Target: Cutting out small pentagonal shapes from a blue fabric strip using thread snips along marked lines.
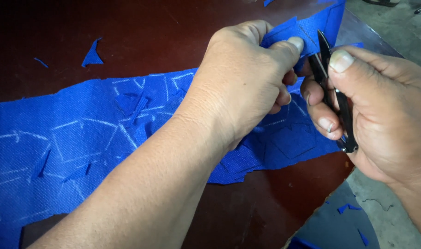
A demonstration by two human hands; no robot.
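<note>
The left hand point(247, 78) reaches in from the near left, its forearm lying diagonally across the long strip of blue woven fabric marked with white chalk lines point(76, 147). Its back faces the camera, the wrist bent and the fingers curled tight, thumb and forefinger pinching a raised fold of the fabric at the far right end. The right hand point(381, 115) comes in from the right edge, palm turned toward the left hand, fingers wrapped around a pair of small black thread snips point(335, 97). Its thumb presses on the upper part of the tool and the blades point up and away, their tips just beside the pinched fold; whether the tips are touching the cloth cannot be told.

The strip runs from the near left to the far right across a dark reddish-brown polished table point(141, 32). The table's right corner lies just under the right hand, and beyond it is grey concrete floor point(395, 27). Small blue fabric scraps point(92, 54) lie on the bare tabletop at the far left, well apart from both hands, and a few more lie on the floor at the near right.
</note>
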